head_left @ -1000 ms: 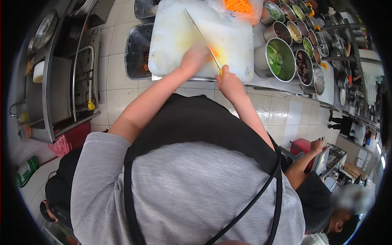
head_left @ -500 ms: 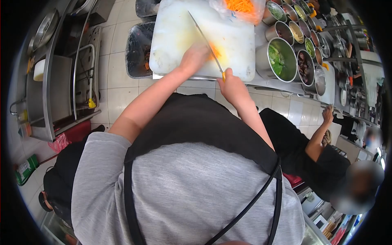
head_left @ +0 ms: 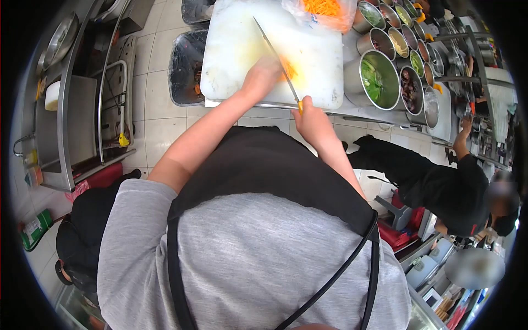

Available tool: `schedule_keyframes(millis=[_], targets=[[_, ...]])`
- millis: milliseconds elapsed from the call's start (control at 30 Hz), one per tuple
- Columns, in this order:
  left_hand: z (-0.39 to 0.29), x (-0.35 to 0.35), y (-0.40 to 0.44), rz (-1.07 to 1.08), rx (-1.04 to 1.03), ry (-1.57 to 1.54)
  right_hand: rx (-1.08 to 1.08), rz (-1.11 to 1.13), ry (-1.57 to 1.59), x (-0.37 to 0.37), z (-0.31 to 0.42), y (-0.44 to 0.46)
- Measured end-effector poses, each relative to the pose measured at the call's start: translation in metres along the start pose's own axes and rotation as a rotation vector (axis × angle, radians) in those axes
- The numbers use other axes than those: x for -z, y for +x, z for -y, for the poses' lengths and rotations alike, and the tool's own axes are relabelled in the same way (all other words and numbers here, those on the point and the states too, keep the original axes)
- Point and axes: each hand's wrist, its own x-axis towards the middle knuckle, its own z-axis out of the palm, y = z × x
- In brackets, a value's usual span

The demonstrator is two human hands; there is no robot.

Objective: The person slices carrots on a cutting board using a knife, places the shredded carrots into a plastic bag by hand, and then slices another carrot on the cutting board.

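Observation:
My right hand [head_left: 313, 118] is wrapped round the yellow handle of a long kitchen knife [head_left: 275, 48]. Its blade slants up and left across a white cutting board [head_left: 228, 52]. Just left of the blade, my left hand [head_left: 262, 76] is low over the board; its fingers are smeared by motion, and whatever lies under them is hidden. Cut orange carrot [head_left: 291, 67] lies against the blade's right side, and a yellow-orange stain spreads around it.
A plastic bag of shredded carrot [head_left: 322, 7] sits on the board's far right corner. Steel pots [head_left: 355, 82] of ingredients stand to the right. A lined bin [head_left: 184, 71] is at the left, near a steel rack [head_left: 82, 115]. A co-worker in black [head_left: 445, 187] is at the right.
The co-worker at the right has moved farther right, one arm reaching toward the counter. My hands and the knife stay in almost the same place.

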Motion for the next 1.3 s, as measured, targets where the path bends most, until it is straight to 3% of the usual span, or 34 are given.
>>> schedule_keyframes(millis=[133,367,600,900,1300], targets=[[-0.006,0.005,0.000,0.003,0.004,-0.030,-0.026,-0.043,-0.013,-0.027,-0.010,0.016],[0.003,0.000,-0.003,0.006,-0.004,0.002,-0.013,-0.003,0.000,0.004,0.006,0.007],[-0.005,0.007,0.001,-0.031,-0.024,-0.073,0.005,-0.069,-0.003,-0.028,-0.012,0.025],[0.007,-0.001,-0.004,0.021,0.049,-0.040,0.001,-0.005,-0.004,-0.013,-0.001,0.006],[0.018,-0.001,-0.014,-0.054,-0.029,-0.098,0.023,-0.043,-0.071,-0.002,0.010,0.009]])
